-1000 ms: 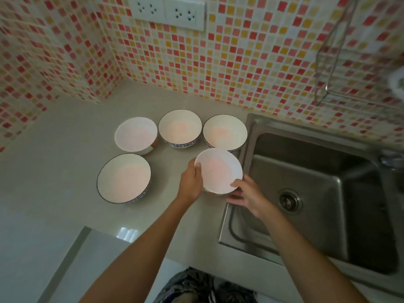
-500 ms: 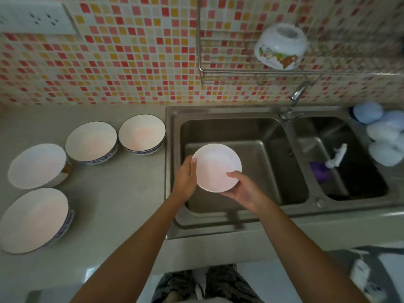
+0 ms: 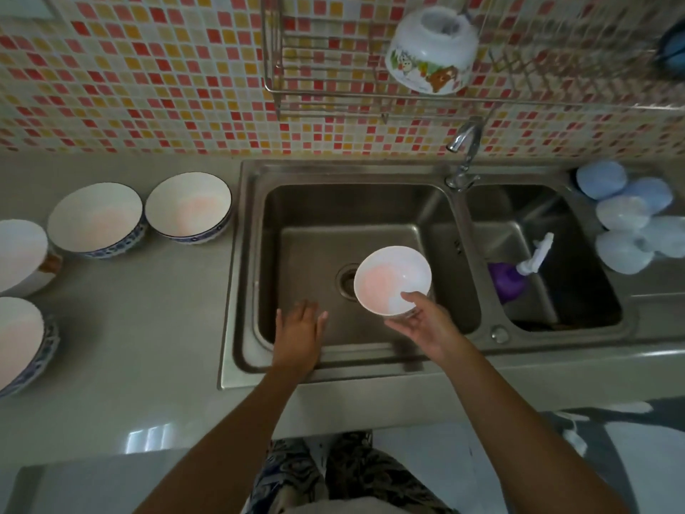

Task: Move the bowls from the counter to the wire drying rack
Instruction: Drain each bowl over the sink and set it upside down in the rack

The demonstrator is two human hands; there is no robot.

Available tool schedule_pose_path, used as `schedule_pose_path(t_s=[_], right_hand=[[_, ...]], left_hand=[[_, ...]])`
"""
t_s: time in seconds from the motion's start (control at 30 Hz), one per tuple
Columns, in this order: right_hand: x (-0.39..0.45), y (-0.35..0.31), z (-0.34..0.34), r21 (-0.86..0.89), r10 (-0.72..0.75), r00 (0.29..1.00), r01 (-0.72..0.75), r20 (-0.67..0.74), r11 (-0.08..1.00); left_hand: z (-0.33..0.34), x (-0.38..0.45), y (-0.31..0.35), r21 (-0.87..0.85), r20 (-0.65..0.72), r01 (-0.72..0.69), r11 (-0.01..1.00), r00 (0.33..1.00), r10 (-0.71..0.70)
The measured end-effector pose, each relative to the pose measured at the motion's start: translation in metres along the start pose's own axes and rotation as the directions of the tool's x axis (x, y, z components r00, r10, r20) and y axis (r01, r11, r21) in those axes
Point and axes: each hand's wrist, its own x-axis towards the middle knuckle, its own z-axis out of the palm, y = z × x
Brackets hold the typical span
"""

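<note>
My right hand [image 3: 422, 324] holds a small white bowl [image 3: 389, 278] upright by its near rim, above the left sink basin [image 3: 304, 231]. My left hand [image 3: 298, 335] hovers empty over the basin's front edge, fingers apart, clear of the bowl. Several bowls stand on the counter to the left: two blue-patterned ones [image 3: 95, 218] [image 3: 188, 205] at the back, a white one [image 3: 20, 254] and a larger blue-rimmed one [image 3: 18, 341] cut by the frame's left edge. The wire drying rack [image 3: 333, 92] hangs on the tiled wall above the sink, with one printed bowl [image 3: 432, 50] upside down on it.
A faucet [image 3: 463, 142] rises between the two basins, just under the rack. The right basin holds a purple spray bottle [image 3: 513, 276]. Several pale blue lids or dishes [image 3: 626, 217] pile up on the counter at far right.
My left hand has let go of the small bowl and dropped back toward the sink's front edge. My right hand alone now carries the bowl, further right over the basin.
</note>
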Motion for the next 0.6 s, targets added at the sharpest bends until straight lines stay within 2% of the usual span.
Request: schedule_pose_path(t_s=[0.13,0.23,0.6], right_hand=[[0.013,-0.005,-0.014,-0.009,-0.036,0.998,0.036,-0.046,0.999],[0.021,-0.009,-0.024,-0.025,-0.088,0.994,0.087,-0.061,0.996],[0.04,-0.008,-0.031,-0.13,-0.135,0.99,0.129,-0.036,0.983]], left_hand=[[0.019,-0.015,-0.007,0.154,0.029,-0.022,0.988,0.999,0.018],[0.022,-0.016,-0.008,0.133,-0.013,-0.011,0.991,1.0,0.012],[0.028,-0.014,-0.01,0.129,-0.084,-0.009,0.992,0.996,0.02]])
